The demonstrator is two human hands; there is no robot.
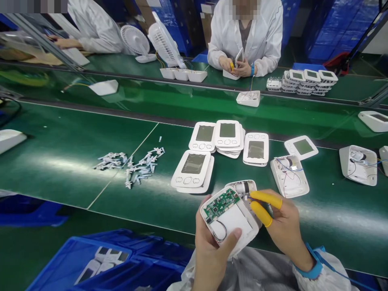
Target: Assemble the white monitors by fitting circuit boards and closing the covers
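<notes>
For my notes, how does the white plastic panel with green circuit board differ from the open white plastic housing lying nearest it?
The left hand grips the panel; the housing rests on the green table. The panel carries the board; the housing, wires. Both are white.

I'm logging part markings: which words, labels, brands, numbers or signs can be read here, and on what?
No text can be read.
Green rectangular circuit board in the white plastic casing held by the left hand: any print is too small.
White plastic panels with grey screens: button markings too small.
White rectangular patch in the background: too blurred.
</notes>
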